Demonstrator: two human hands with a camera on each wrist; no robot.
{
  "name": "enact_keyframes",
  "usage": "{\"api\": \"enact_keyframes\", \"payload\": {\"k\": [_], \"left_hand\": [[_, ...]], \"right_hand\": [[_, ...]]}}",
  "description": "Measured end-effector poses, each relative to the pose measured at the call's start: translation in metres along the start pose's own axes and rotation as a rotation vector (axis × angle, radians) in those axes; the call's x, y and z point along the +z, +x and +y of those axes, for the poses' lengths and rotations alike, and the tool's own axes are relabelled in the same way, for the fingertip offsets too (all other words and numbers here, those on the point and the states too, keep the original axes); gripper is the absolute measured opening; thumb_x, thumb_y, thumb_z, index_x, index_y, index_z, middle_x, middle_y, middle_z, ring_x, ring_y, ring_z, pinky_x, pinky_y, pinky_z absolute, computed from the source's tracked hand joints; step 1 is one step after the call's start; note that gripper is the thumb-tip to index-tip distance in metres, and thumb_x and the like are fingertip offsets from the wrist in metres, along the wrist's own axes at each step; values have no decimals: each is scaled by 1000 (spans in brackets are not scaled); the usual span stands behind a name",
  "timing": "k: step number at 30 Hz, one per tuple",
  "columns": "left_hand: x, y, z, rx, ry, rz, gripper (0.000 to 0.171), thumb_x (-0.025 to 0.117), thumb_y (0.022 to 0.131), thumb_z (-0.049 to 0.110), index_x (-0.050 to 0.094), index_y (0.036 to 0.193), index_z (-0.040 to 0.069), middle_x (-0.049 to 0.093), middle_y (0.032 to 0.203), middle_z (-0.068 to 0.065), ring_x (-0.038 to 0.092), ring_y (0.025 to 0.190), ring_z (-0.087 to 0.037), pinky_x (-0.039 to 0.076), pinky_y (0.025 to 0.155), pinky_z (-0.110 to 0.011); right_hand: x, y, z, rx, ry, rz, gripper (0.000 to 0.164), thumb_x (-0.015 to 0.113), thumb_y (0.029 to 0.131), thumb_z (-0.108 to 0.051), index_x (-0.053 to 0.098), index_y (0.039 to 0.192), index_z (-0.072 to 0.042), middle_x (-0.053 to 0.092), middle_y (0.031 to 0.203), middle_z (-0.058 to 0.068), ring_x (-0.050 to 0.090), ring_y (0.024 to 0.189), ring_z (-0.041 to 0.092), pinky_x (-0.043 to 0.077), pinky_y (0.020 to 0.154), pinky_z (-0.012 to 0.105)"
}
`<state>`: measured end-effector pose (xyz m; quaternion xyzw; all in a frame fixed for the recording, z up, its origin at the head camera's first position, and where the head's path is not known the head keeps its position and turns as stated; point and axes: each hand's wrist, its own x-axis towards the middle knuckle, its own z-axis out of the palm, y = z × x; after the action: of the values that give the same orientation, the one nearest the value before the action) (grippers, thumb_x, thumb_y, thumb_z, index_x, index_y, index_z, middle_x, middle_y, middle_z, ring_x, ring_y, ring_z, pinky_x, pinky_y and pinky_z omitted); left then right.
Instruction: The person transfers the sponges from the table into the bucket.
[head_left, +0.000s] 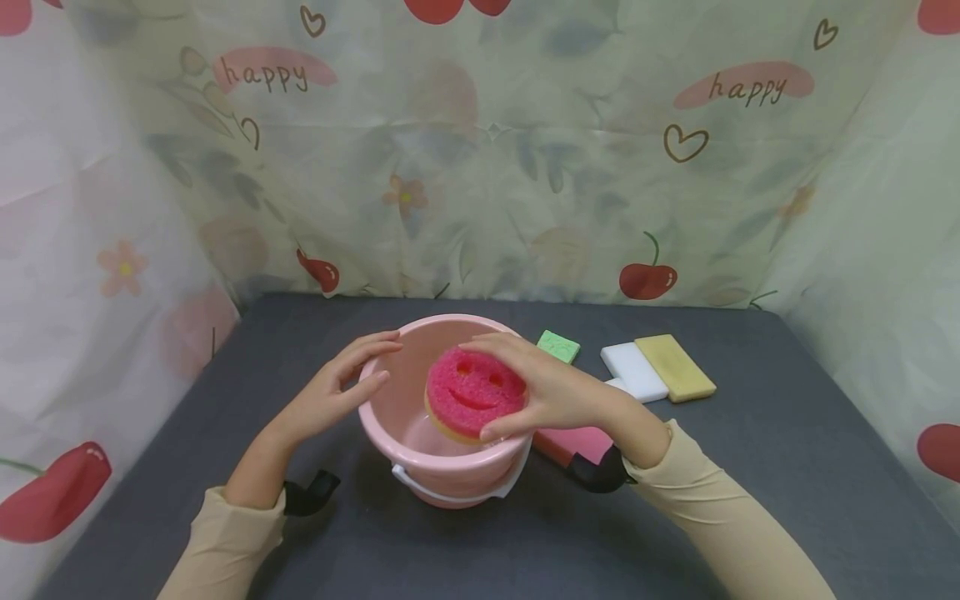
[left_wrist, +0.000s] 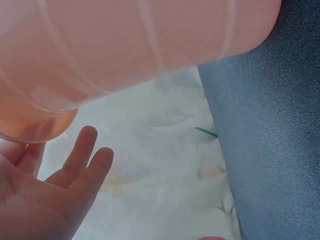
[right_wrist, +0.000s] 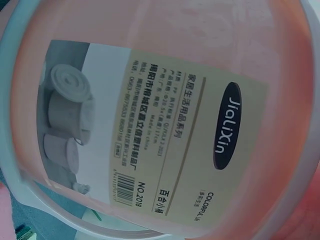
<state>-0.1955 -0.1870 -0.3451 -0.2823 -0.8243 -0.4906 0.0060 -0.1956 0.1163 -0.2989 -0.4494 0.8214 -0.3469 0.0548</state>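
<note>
A round pink sponge (head_left: 476, 395) with a smiling face cut into it is gripped by my right hand (head_left: 551, 387), thumb at its lower edge and fingers over its top. It is held at the mouth of a pink bucket (head_left: 457, 483). My left hand (head_left: 327, 392) is at the bucket's left rim, its fingers extended and the thumb apart from them. In the left wrist view, the left hand's spread fingers (left_wrist: 80, 160) are beside the bucket wall (left_wrist: 145, 45). The right wrist view is filled by the bucket's printed label (right_wrist: 200, 135); the sponge is out of sight there.
Right of the bucket lie a green sponge (head_left: 558, 346), a white block (head_left: 636, 371) and a yellow sponge (head_left: 677, 367). A pink-and-red block (head_left: 573, 442) sits under the right forearm. The bucket's white handle (head_left: 465, 492) hangs at the front. Printed cloth (head_left: 487, 217) walls the dark table.
</note>
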Motion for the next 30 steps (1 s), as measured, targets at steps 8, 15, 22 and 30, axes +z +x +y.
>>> {"api": "enact_keyframes", "payload": {"k": [8, 15, 22, 30], "left_hand": [[0, 0, 1, -7, 0, -1, 41, 54, 92, 13, 49, 133, 12, 36, 147, -9, 32, 136, -27, 36, 95, -8], [0, 0, 0, -17, 3, -1, 41, 54, 92, 13, 49, 133, 11, 36, 147, -8, 33, 135, -28, 39, 93, -9], [0, 0, 0, -18, 6, 0, 41, 54, 92, 13, 49, 133, 12, 35, 148, -8, 32, 135, -28, 38, 94, -10], [0, 0, 0, -16, 10, -1, 41, 54, 92, 12, 49, 133, 12, 35, 148, -8, 32, 135, -28, 38, 94, -9]], "right_hand": [[1, 1, 1, 9, -9, -4, 85, 82, 67, -33, 39, 138, -18, 45, 137, -4, 41, 126, 13, 51, 87, 25], [1, 1, -2, 25, -18, -19, 85, 82, 67, -35, 39, 139, -18, 45, 137, -3, 42, 125, 13, 51, 86, 25], [0, 2, -2, 42, -20, -30, 87, 82, 66, -36, 38, 139, -20, 44, 136, -5, 41, 125, 12, 52, 84, 24], [1, 4, -4, 57, -9, -44, 88, 82, 66, -36, 36, 140, -21, 43, 138, -3, 41, 125, 13, 52, 85, 26]]}}
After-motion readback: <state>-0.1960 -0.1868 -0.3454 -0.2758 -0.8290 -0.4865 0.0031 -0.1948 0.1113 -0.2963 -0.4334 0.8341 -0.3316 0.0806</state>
